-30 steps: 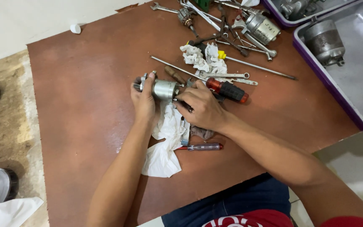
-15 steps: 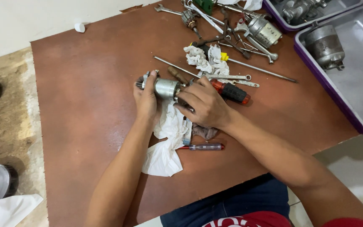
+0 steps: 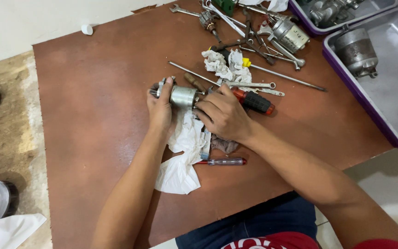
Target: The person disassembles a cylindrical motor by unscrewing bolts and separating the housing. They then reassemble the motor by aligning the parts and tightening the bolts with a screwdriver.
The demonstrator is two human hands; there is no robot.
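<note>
Part: small silvery motor body point(image 3: 180, 96), cylindrical, held just above the brown table point(image 3: 93, 138), over a crumpled white cloth point(image 3: 185, 143).
Left hand point(image 3: 160, 108): wrapped around the flanged end, fingers closed on the metal.
Right hand point(image 3: 224, 113): closed on the opposite end, fingertips pinching near the shaft.
Feel: probably dense and heavy for its bulk, rigid, likely slick.
Best hold: around the round casing, not the thin protruding bits.
Nearby: red-handled screwdriver point(image 3: 254, 100) just beside the right hand, slim screwdriver point(image 3: 222, 162) below, wrenches point(image 3: 254, 85) behind, grey tray point(image 3: 392, 92) well apart.
</note>
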